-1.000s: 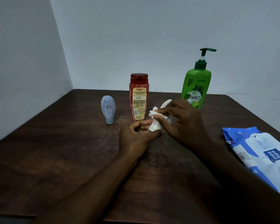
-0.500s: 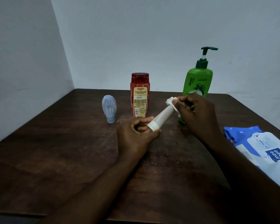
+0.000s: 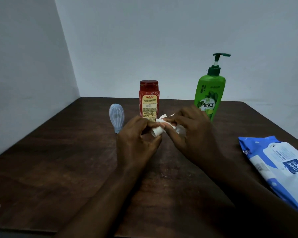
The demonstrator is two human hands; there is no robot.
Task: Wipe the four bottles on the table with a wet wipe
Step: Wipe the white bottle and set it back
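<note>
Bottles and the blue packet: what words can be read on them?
"Vatika" and "Henna": green bottle.
"Karthika": red bottle; its small print is too small to read.
"mee mee": blue packet; the rest is blurred.
No text readable: pale blue bottle, white bottle.

On table (image 3: 58,169): small bottle (image 3: 156,131) with wipe (image 3: 180,129), between the fingers (image 3: 169,120). Capped bottle (image 3: 149,100): just behind fingers. Bulb bottle (image 3: 116,117): left of fingers. Pump bottle (image 3: 209,95): behind fingers, to the right. Wipes pack (image 3: 273,162): well right of fingers.
</note>
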